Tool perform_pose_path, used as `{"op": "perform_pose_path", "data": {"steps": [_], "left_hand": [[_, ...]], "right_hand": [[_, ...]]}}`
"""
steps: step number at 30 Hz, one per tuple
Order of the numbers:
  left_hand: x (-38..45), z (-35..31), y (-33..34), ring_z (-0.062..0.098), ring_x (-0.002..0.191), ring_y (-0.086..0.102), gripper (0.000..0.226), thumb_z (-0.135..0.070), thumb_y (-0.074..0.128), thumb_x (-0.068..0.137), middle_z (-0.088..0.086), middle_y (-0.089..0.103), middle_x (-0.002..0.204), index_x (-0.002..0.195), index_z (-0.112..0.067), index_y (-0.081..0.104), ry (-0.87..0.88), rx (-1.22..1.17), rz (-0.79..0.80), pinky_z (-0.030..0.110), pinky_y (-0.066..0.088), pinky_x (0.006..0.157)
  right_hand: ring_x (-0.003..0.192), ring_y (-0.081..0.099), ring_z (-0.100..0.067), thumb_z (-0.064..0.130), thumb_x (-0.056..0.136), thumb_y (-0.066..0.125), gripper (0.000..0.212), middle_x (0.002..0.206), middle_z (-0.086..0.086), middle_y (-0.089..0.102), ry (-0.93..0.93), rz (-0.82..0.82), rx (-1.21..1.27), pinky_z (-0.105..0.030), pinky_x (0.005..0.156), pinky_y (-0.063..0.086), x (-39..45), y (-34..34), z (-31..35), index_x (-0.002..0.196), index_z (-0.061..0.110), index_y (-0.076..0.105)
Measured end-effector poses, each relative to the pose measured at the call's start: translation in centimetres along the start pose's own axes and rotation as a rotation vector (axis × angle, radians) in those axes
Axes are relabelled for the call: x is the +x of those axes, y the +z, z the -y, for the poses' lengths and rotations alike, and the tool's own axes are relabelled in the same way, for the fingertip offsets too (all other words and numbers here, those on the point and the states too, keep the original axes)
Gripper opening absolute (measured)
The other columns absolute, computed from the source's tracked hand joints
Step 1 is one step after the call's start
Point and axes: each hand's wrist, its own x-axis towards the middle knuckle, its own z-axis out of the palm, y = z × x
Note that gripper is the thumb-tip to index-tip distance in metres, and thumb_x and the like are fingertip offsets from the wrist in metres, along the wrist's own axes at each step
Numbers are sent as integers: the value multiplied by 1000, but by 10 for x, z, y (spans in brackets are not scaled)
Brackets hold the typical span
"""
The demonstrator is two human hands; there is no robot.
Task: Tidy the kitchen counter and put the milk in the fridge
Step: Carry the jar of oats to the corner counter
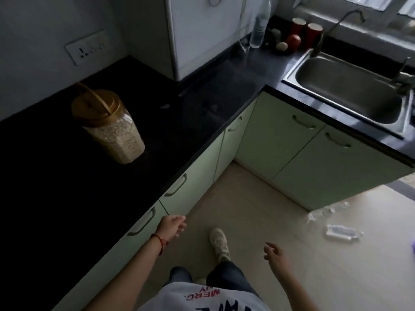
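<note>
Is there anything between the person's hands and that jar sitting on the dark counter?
Nothing visible. Both hands, left and right, hang empty over the floor, and bare counter lies between them and the jar.

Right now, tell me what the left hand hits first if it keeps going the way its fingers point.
Probably nothing: the left hand points over bare floor beside the cabinet fronts; depth is unclear.

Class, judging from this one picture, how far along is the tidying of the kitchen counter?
Done: cannot tell; no milk shows. In hand: nothing; left hand and right hand hang free. Left: the gold-lidded plastic grain jar stands on the black stone counter; red cups sit by the steel sink.
</note>
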Motion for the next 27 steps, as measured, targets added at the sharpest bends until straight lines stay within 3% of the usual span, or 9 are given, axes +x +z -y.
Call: {"op": "perform_pose_path", "data": {"steps": [2, 5, 14, 19, 21, 23, 27], "left_hand": [[2, 5, -6, 13, 61, 54, 22, -17, 49, 92, 2, 61, 70, 71, -16, 56, -31, -57, -64, 22, 39, 52], [-5, 10, -13, 15, 63, 55, 19, -16, 49, 92, 2, 61, 71, 74, -17, 55, -84, -176, -184, 22, 39, 53], [-50, -17, -23, 17, 68, 59, 15, -10, 50, 91, 5, 63, 72, 86, -10, 64, -64, -550, -560, 24, 44, 59], [-62, -60, -46, 4, 68, 65, 17, -8, 47, 92, -2, 65, 81, 97, -11, 63, 57, -613, -702, 9, 50, 56], [-53, -80, -62, 9, 81, 63, 24, -10, 49, 92, -3, 64, 89, 113, -5, 59, 107, -584, -769, 12, 52, 61], [-40, -102, -74, 16, 99, 60, 35, -15, 54, 89, 2, 62, 105, 123, -8, 53, 155, -526, -814, 20, 51, 76], [-11, -137, -89, 17, 122, 47, 64, -22, 63, 83, 6, 45, 138, 139, -14, 33, 170, -491, -893, 28, 41, 91]], "right_hand": [[86, 60, -25, 20, 93, 47, 35, 102, -13, 62, -97, 62, -67, -35, 79, 48, 27, 0, 40, 121, 0, 54], [88, 62, -25, 19, 92, 50, 31, 112, -17, 65, -262, 142, -146, -29, 75, 43, 57, 1, 111, 117, 2, 57], [95, 61, -21, 19, 92, 51, 25, 103, -9, 65, -700, 435, -146, -29, 77, 43, 66, 48, 301, 113, 8, 60], [97, 64, -24, 19, 91, 52, 24, 99, -8, 66, -787, 595, -131, -43, 89, 49, 53, 99, 357, 113, 12, 60], [96, 64, -22, 21, 92, 51, 27, 100, -7, 66, -830, 629, -141, -42, 90, 50, 47, 120, 382, 116, 13, 59], [97, 63, -20, 24, 92, 49, 30, 106, -6, 65, -863, 659, -136, -39, 90, 50, 41, 138, 407, 120, 14, 55], [97, 62, -17, 25, 93, 47, 32, 109, -3, 62, -855, 694, -91, -38, 93, 49, 29, 170, 453, 122, 13, 53]]}}
